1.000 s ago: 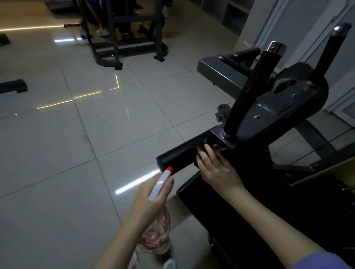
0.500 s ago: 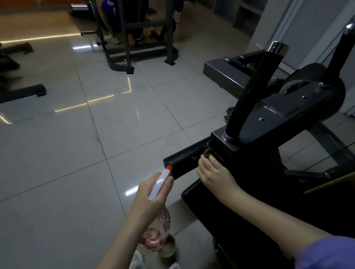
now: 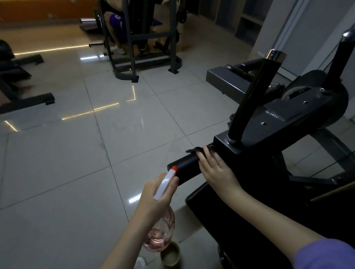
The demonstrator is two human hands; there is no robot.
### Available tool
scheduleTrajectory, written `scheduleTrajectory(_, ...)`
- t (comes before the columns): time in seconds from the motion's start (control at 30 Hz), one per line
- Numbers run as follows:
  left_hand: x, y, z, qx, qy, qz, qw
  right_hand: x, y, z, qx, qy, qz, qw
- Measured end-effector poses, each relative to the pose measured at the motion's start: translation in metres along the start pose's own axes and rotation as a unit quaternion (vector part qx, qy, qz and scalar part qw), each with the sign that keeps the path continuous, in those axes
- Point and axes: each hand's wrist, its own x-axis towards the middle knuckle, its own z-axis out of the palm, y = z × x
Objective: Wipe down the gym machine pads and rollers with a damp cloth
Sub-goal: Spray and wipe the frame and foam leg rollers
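Note:
A black roller pad [image 3: 184, 169] sticks out to the left from the dark gym machine [image 3: 295, 119]. My right hand [image 3: 215, 168] lies over the roller near the frame and presses a dark cloth [image 3: 196, 149] against it, fingers curled over the top. My left hand [image 3: 159, 196] grips a clear spray bottle [image 3: 161, 233] with a white and red nozzle [image 3: 166, 181], held just in front of the roller's free end. A black seat pad [image 3: 220, 205] lies below the roller.
Glossy tiled floor [image 3: 69, 180] spreads to the left. A squat rack [image 3: 140, 41] with a person crouched behind it stands at the back. Bench legs [image 3: 21, 101] lie at far left. An upright black handle [image 3: 253, 101] rises from the machine. A small bowl [image 3: 170, 256] sits by my feet.
My right hand has slid with the cloth along the roller toward its free end. The view tilted up slightly. The left hand still holds the bottle in place.

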Motion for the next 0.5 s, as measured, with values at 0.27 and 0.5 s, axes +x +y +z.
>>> scheduleTrajectory(0.27,0.018,-0.001,-0.013,-0.009,-0.039,0.008,0.999,0.016,-0.005,-0.017,0.007,-0.131,-0.017,0.991)
scheduleTrajectory(0.5,0.061,-0.028,-0.049,-0.014,-0.151,0.033,0.988,0.009,-0.015,-0.015,0.046,-0.033,0.034,0.998)
